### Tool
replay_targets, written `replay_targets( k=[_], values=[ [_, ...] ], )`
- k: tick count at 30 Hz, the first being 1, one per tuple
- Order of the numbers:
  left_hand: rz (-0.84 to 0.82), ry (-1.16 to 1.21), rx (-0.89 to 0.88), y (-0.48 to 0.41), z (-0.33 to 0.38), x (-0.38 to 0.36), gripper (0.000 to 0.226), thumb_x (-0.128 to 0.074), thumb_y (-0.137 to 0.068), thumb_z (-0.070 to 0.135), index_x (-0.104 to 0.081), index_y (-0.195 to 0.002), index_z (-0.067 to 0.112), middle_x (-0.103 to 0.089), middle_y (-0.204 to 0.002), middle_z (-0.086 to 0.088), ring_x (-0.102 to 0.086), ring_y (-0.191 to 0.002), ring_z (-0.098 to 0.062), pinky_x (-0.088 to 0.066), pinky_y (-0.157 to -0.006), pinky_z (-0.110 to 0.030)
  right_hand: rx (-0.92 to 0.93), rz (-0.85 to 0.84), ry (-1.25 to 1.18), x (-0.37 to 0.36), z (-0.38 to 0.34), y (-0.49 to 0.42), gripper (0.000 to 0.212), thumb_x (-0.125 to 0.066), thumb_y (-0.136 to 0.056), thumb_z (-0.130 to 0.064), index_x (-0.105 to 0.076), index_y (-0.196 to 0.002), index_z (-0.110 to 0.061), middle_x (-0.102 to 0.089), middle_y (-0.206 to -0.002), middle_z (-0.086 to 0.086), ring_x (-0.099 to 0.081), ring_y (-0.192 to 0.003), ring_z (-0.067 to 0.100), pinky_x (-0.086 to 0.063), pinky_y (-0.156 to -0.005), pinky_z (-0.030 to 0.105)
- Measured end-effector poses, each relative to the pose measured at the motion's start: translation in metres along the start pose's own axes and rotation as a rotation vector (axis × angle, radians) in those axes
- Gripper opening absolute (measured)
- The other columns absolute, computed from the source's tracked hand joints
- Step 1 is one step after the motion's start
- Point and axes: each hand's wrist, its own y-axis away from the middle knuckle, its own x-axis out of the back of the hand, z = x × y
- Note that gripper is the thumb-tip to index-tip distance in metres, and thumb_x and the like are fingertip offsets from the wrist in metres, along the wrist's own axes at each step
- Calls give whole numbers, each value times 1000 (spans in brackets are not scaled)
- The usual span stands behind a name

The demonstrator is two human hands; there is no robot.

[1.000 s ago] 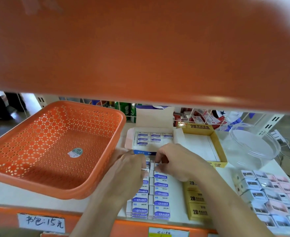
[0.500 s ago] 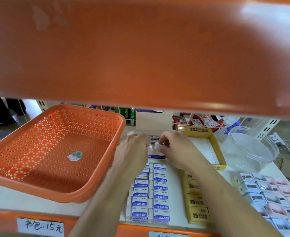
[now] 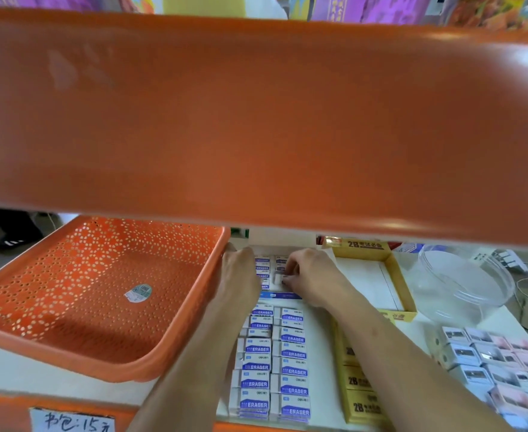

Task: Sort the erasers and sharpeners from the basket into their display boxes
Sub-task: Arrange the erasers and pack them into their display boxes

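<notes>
An orange upper shelf [image 3: 256,120] fills most of the view, with the work seen below its front edge. On the white lower shelf [image 3: 22,372], the orange perforated basket [image 3: 53,275] sits at the left, tilted with its near rim overhanging the edge, and only a small round sticker [image 3: 138,293] shows on its floor. At the far right stands a clear round plastic tub [image 3: 462,285], and in front of it lies a block of small grey and pink sharpener boxes [image 3: 490,360] packed side by side. Between the tub and the hands is an open yellow display box [image 3: 399,282] marked 2B, its white floor showing. A line of yellow 2B erasers [image 3: 359,381] runs toward the camera from that box. Just left of them, two rows of blue-and-white erasers [image 3: 272,366] lie touching one another, running from the shelf's front edge to the eraser display box [image 3: 279,295], which stands at the back just beside the basket with a blue front wall and a raised white flap. Both arms reach over these rows into that box. The right grip [image 3: 309,275] pinches a white eraser [image 3: 277,278] at its fingertips, low inside the box among the packed erasers. The left grip [image 3: 240,275] is turned back-up at the box's left side beside the basket; its fingers are hidden, so I cannot tell whether it grasps anything. A handwritten price label [image 3: 72,420] hangs on the shelf's front edge.
</notes>
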Motion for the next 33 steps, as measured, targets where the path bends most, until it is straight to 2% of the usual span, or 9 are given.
replay_targets(
  k=[3, 7, 9, 11, 17, 20, 26, 29, 33],
  values=[
    [-67, 64, 109, 0, 1, 0, 34, -66, -89, 12, -52, -119, 7, -55, -116, -9, -61, -91, -20, -54, -84, -29, -18, 9, -19, 1, 1, -1, 18, -61, -88, -23, -64, -103, -14, -66, -103, 6, -59, -98, 21, -50, -88, 34],
    [-235, 32, 210, -5, 5, 10, 43, -75, -80, 37, -53, -105, 10, -60, -105, -5, -59, -82, -17, -54, -81, -28, -29, -26, -48, 3, 4, -3, 24, -64, -82, -14, -62, -106, -13, -65, -104, 7, -60, -98, 22, -52, -87, 36],
    [-216, 6, 193, -8, 6, 11, 39, -76, -80, 33, -54, -102, 9, -60, -100, -4, -53, -74, -14, -51, -72, -26, -41, -17, -38, 4, 6, -4, 24, -62, -82, -10, -62, -106, -11, -65, -105, 8, -60, -99, 22, -52, -87, 34],
    [-233, 51, 201, -6, 9, 7, 34, -72, -84, 22, -53, -109, 6, -62, -97, -5, -53, -71, -13, -53, -69, -25, -53, 8, -47, 4, 7, -4, 22, -61, -82, -7, -63, -104, -10, -65, -104, 8, -60, -97, 22, -52, -84, 33],
    [-168, 74, 139, -5, 10, 4, 29, -58, -91, -2, -52, -118, 6, -58, -93, -5, -57, -74, -11, -45, -50, -19, -63, 82, -99, 3, 6, -3, 14, -62, -79, -5, -67, -92, -8, -67, -95, 8, -61, -89, 21, -49, -71, 27],
    [-155, 46, 123, -7, 8, 6, 27, -53, -92, -6, -55, -117, 2, -61, -97, -9, -59, -75, -14, -54, -62, -21, -61, 99, -113, 2, 4, -2, 12, -64, -78, -6, -67, -89, -9, -68, -93, 8, -61, -87, 21, -49, -70, 27],
    [-136, 47, 153, -10, 8, 6, 21, -49, -95, -1, -56, -115, -1, -63, -105, -13, -61, -85, -16, -55, -78, -22, -39, 109, -114, 5, 4, 1, 10, -64, -80, -7, -67, -90, -10, -68, -94, 6, -60, -86, 18, -43, -66, 22],
    [-100, 34, 113, -5, 7, 7, 17, -50, -94, -3, -59, -108, -1, -63, -100, -12, -64, -88, -18, -56, -78, -25, -23, 86, -118, 13, 5, 4, 16, -58, -84, -5, -67, -96, -11, -65, -102, 4, -57, -94, 17, -41, -71, 20],
    [-37, 24, -19, 14, 8, 13, 18, -51, -95, 0, -59, -111, 1, -63, -101, -10, -64, -84, -18, -57, -74, -29, -3, 125, -203, 18, 2, 15, 17, -54, -85, -4, -64, -94, -14, -64, -96, 1, -61, -88, 17, -51, -72, 27]
  ],
)
